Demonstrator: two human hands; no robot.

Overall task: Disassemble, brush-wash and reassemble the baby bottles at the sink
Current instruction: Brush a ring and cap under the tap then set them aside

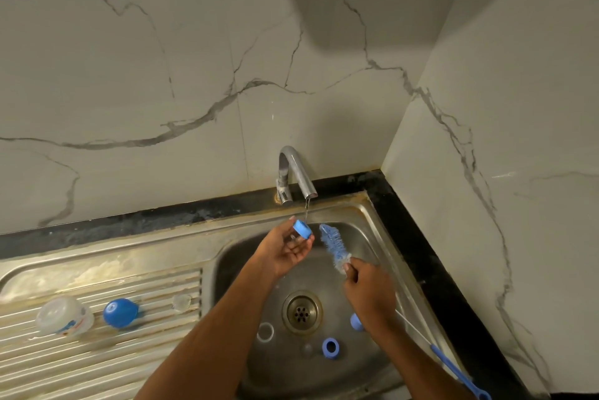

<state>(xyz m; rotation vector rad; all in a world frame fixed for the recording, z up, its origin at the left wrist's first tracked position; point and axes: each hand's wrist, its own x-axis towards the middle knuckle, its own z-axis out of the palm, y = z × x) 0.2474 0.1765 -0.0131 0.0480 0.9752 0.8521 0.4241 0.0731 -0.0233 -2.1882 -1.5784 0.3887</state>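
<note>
The steel sink [366,224] is catching a thin stream from the tap [293,173]. The left hand [287,249] is pinching a blue bottle ring [302,229] under the water. The right hand [369,292] is curling its fingers round the bottle brush [334,245]. Another blue ring [330,347] is lying near the drain [302,312].

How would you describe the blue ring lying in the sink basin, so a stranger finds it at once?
Look in the steel sink basin, just below and right of the drain. The blue ring lies flat there with its hole upward; the white ring sits left of the drain.
</note>
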